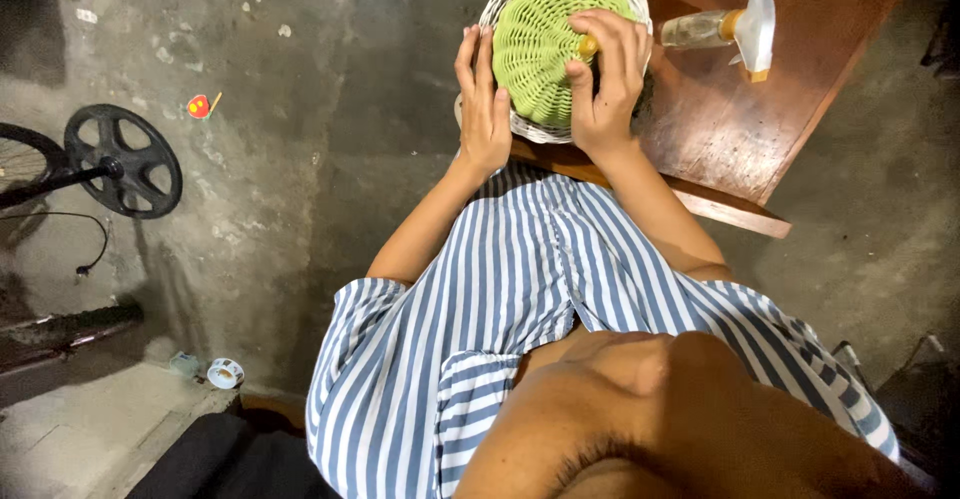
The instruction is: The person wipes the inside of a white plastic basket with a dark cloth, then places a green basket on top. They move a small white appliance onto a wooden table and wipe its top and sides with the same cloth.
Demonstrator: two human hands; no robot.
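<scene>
A round woven basket [535, 44], green in the middle with a white rim, rests upside down on the edge of a wooden table [740, 129]. My left hand [483, 109] lies flat against the basket's left side, steadying it. My right hand [606, 79] sits on the basket's right side, its fingers closed around a small yellow-orange tool [588, 47] pressed to the green weave. Both forearms reach out from a blue-and-white striped shirt.
A clear spray bottle [722, 29] with a white trigger head lies on the table to the right of the basket. On the concrete floor at left are a black wheel [123, 161], a small red item [198, 107] and a roll of tape [225, 372].
</scene>
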